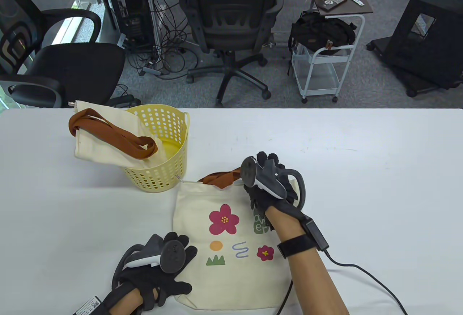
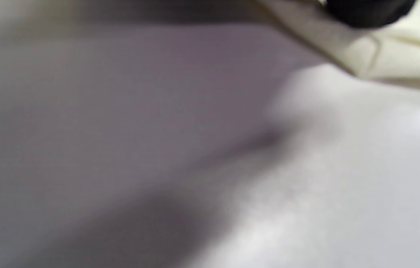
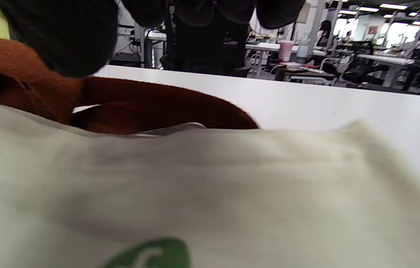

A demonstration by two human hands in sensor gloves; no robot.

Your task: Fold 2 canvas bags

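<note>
A cream canvas bag (image 1: 231,257) with flower prints lies flat at the table's front centre, its brown handles (image 1: 220,179) bunched at the far edge. My right hand (image 1: 269,181) hovers over the bag's far right corner; in the right wrist view my fingers (image 3: 210,11) hang apart above the handles (image 3: 150,108) and grip nothing. My left hand (image 1: 173,264) rests with spread fingers on the bag's near left corner; the left wrist view shows one fingertip (image 2: 370,11) on the cream edge (image 2: 381,56). A second cream bag (image 1: 105,137) with brown handles hangs over the yellow basket (image 1: 170,163).
The yellow perforated basket stands just left of the flat bag's far edge. A black cable (image 1: 361,271) runs from my right wrist across the table to the right. Office chairs and a cart stand beyond the table's far edge.
</note>
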